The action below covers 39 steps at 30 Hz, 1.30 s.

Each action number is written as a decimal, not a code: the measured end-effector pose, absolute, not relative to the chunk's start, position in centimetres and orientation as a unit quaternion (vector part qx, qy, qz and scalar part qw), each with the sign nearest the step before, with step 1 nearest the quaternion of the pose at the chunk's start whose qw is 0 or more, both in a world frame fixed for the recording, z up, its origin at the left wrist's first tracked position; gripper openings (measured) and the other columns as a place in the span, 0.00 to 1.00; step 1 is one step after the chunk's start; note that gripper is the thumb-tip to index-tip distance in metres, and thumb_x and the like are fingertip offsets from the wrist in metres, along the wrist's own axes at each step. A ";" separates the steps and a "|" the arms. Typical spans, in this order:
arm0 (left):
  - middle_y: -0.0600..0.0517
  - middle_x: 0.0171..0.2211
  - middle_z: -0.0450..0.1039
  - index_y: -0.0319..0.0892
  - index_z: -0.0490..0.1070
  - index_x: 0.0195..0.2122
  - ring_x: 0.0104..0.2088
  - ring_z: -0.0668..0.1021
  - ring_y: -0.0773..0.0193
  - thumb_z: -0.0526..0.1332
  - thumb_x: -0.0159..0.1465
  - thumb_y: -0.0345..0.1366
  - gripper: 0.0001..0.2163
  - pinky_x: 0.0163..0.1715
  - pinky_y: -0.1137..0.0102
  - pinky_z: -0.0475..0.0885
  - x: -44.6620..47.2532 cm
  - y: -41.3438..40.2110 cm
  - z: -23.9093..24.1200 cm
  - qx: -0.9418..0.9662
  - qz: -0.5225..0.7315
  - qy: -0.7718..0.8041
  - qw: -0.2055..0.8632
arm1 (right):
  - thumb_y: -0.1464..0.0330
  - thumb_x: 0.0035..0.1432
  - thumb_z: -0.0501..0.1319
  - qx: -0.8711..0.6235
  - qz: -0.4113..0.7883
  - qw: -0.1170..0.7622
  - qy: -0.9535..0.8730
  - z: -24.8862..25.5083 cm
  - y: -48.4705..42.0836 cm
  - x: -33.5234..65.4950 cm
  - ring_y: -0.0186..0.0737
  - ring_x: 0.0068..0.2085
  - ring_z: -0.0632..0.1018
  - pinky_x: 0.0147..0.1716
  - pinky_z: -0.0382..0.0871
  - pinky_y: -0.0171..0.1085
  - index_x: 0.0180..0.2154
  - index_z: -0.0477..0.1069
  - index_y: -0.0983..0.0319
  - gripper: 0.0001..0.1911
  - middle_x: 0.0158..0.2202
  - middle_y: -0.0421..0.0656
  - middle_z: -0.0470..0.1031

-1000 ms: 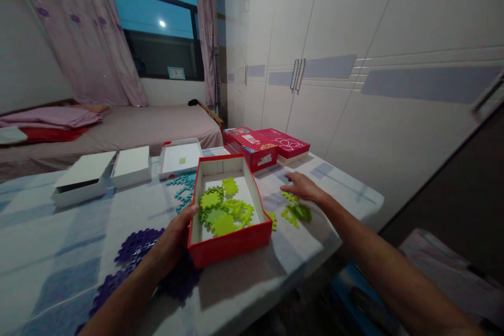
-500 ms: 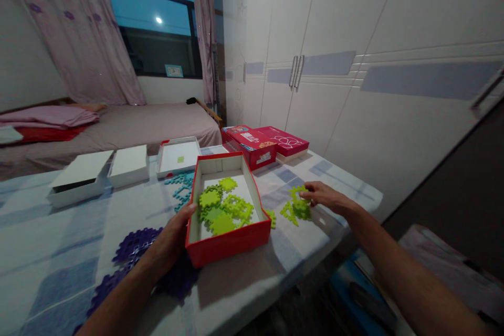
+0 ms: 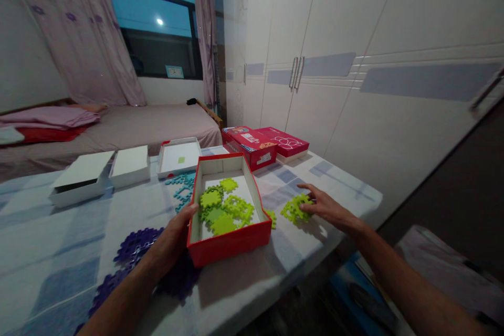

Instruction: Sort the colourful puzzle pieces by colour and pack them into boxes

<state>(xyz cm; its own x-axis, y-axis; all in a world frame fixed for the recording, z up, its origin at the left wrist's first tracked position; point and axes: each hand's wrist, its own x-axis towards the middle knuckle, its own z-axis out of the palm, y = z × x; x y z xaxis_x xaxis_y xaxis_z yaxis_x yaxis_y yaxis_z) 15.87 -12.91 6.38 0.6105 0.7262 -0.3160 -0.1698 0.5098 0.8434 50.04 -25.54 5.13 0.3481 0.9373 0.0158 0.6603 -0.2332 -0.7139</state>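
Observation:
My left hand (image 3: 178,233) grips the left wall of an open red box (image 3: 232,247), its thumb over the rim. Inside the box lie several yellow-green interlocking plastic pieces (image 3: 223,224) with toothed edges, loosely piled. To the right of the box, my right hand (image 3: 325,207) has its thumb on a small cluster of yellow-green interlocking pieces (image 3: 293,211) at the tablecloth. Its index finger sticks out above them, and the other fingers are partly hidden behind the pieces. Another yellow-green piece (image 3: 272,219) shows beside the box's right wall.
Purple toothed pieces (image 3: 136,244) lie beside and under my left forearm. Teal pieces (image 3: 181,191) sit left of the box. White boxes (image 3: 129,165), a shallow white lid (image 3: 180,157) and red boxes (image 3: 252,144) stand farther back. A white wardrobe (image 3: 315,105) rises beyond the table.
The yellow-green frame piece that my right hand held raised has come down onto the others in the cluster. My right index finger has lifted away. My left hand and the box stay put.

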 end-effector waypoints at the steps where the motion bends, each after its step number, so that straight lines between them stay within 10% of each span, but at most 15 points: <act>1: 0.43 0.38 0.79 0.37 0.64 0.55 0.37 0.81 0.51 0.61 0.58 0.42 0.25 0.33 0.62 0.78 15.9 -13.0 6.5 0.408 0.280 0.343 0.798 | 0.62 0.48 0.60 -0.747 0.232 0.326 -0.531 5.2 -25.3 49.8 0.40 0.40 0.73 0.38 0.67 0.37 0.56 0.61 0.65 0.33 0.44 0.48 0.71; 10: 0.43 0.39 0.79 0.37 0.64 0.56 0.38 0.80 0.50 0.61 0.58 0.41 0.25 0.34 0.62 0.78 15.8 -12.9 6.4 0.412 0.287 0.339 0.795 | 0.62 0.42 0.65 -0.803 0.138 0.152 -0.560 4.2 -23.0 47.2 0.42 0.36 0.72 0.33 0.63 0.35 0.33 0.72 0.64 0.15 0.35 0.46 0.73; 23: 0.42 0.38 0.79 0.36 0.65 0.54 0.37 0.81 0.50 0.61 0.57 0.41 0.25 0.33 0.62 0.78 15.9 -12.9 6.5 0.403 0.284 0.351 0.796 | 0.64 0.46 0.62 -0.622 0.296 0.519 -0.506 11.6 -18.0 43.5 0.35 0.31 0.72 0.29 0.66 0.34 0.35 0.66 0.63 0.14 0.34 0.43 0.72; 29: 0.43 0.39 0.79 0.37 0.66 0.53 0.39 0.80 0.51 0.62 0.57 0.42 0.24 0.35 0.63 0.78 15.8 -12.8 6.1 0.409 0.289 0.330 0.800 | 0.67 0.54 0.57 -0.730 0.082 0.420 -0.533 9.7 -16.4 42.7 0.38 0.39 0.73 0.41 0.65 0.38 0.37 0.69 0.62 0.09 0.38 0.45 0.74; 39: 0.44 0.37 0.79 0.38 0.65 0.54 0.38 0.80 0.51 0.62 0.57 0.44 0.25 0.37 0.61 0.77 15.8 -12.4 5.5 0.413 0.292 0.312 0.804 | 0.63 0.50 0.63 -0.684 0.108 0.159 -0.704 3.9 -23.1 42.4 0.45 0.44 0.71 0.43 0.64 0.39 0.47 0.71 0.63 0.21 0.43 0.48 0.71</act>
